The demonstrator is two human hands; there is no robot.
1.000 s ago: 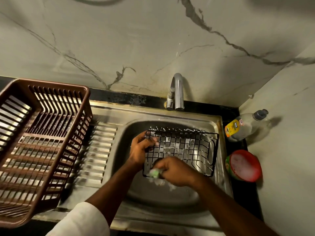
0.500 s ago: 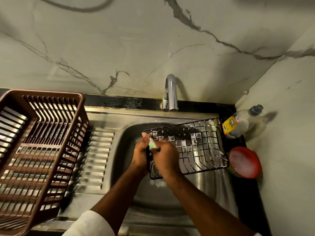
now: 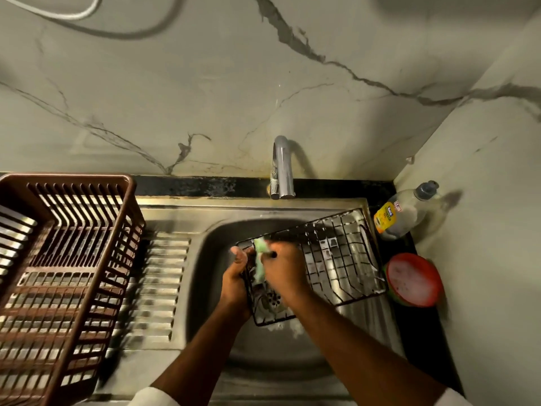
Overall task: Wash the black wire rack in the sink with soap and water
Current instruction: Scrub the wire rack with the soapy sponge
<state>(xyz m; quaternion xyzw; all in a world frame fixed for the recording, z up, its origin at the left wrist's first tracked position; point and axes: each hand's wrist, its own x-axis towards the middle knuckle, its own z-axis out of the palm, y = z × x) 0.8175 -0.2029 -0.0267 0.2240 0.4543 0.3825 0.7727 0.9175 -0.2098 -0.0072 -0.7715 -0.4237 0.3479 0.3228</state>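
Observation:
The black wire rack [image 3: 336,259] lies tilted across the steel sink [image 3: 205,288], its far right corner up on the sink's rim, with soap foam on its wires. My left hand [image 3: 235,278] grips the rack's left edge. My right hand [image 3: 285,272] holds a green sponge [image 3: 259,260] against that same left edge of the rack. The drain shows through the wires below my hands.
A brown plastic dish basket [image 3: 58,273] stands on the ribbed drainboard at the left. The chrome tap [image 3: 282,168] is at the back, no water running. A dish soap bottle [image 3: 404,215] and a red bowl of suds [image 3: 412,281] stand at the right.
The rack has been turned, its right end rising onto the sink's rim. My right hand carried the sponge from the rack's near edge up to its left edge.

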